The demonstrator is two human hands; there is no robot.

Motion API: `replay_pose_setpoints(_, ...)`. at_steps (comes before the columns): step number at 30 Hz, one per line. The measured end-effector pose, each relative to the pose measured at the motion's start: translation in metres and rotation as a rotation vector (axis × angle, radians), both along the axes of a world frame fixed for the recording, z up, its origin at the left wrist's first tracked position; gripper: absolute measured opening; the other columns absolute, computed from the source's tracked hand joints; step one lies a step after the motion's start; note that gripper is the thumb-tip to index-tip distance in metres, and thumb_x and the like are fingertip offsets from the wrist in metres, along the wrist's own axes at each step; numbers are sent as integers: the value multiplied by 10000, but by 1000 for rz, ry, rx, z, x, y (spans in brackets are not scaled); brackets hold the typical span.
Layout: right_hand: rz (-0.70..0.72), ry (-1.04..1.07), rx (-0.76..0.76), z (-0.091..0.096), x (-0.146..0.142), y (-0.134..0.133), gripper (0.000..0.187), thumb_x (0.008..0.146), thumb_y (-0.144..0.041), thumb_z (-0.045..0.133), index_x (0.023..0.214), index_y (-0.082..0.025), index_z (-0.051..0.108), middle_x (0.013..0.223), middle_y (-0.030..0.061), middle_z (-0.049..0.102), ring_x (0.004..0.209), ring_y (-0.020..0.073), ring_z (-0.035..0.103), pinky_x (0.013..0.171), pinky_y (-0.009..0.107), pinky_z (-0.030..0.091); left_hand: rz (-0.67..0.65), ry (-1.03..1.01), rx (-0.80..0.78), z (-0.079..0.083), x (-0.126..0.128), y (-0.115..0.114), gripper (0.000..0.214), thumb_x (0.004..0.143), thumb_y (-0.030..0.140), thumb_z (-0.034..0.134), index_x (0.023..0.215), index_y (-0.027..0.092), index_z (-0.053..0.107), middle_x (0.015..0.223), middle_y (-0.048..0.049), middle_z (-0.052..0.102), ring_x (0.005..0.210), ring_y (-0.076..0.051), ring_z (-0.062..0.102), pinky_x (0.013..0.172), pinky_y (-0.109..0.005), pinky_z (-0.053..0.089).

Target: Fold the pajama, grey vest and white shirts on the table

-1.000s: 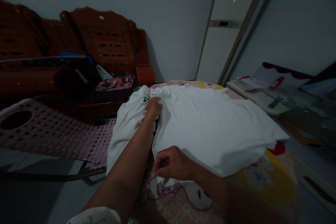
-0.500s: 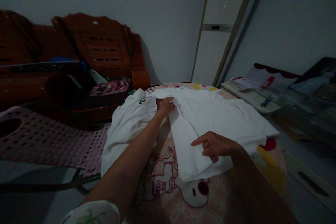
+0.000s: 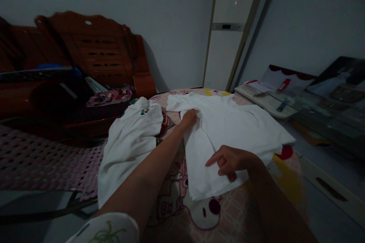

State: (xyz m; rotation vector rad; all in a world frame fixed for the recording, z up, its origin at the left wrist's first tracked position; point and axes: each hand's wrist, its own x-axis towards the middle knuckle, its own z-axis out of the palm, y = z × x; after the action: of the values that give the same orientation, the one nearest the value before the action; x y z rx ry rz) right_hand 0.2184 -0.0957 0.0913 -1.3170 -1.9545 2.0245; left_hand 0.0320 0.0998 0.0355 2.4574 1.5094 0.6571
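Note:
A white short-sleeved T-shirt (image 3: 228, 117) lies spread over the round table, its left side folded inward and its hem toward me. My left hand (image 3: 190, 118) is closed on the shirt's cloth just below the left sleeve; the fingertips are partly hidden. Over the lower part of the shirt rests my right hand (image 3: 230, 161), its index finger stretched out to the left and the other fingers loosely bent, with no cloth gripped. Left of my left forearm lies a second white garment (image 3: 131, 140), rumpled, with a small green print.
A pink cartoon-patterned tablecloth (image 3: 205, 212) covers the table. At left stand a pink woven chair (image 3: 51, 159) and a wooden bench (image 3: 97, 53) with cloth on it. On the right, papers (image 3: 256, 87) lie beside a glass-topped stand (image 3: 322, 102). A tall white cabinet-like unit (image 3: 224, 57) stands behind.
My left hand has moved slightly right along the shirt, and the left sleeve now lies flat, apart from the rumpled garment. The right hand has hardly moved. The view has shifted a little right.

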Motion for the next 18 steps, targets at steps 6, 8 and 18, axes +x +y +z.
replay_pose_setpoints(6,51,39,-25,0,-5,-1,473,713,-199,679,1172,-88,692,508,-22,646,391,102,569,419,174,435,-27,62,-33,-9,2,-2,502,813,45,490,1283,173,613,1383,-133,573,1269,-235,545,1090,-364,407)
replay_pose_setpoints(8,44,-62,-11,-6,-7,1,459,700,-196,690,1146,-86,694,476,-30,626,355,102,536,388,178,421,-76,57,-47,-10,1,-3,453,832,97,525,1258,210,625,1381,-115,578,1279,-251,534,1085,-412,400)
replay_pose_setpoints(18,-450,138,268,-39,2,24,334,770,-413,691,891,-102,682,433,-65,527,330,64,443,332,167,322,496,-326,118,-1,-36,5,462,820,36,438,1256,123,559,1269,-144,599,1209,-228,554,1064,-370,412)
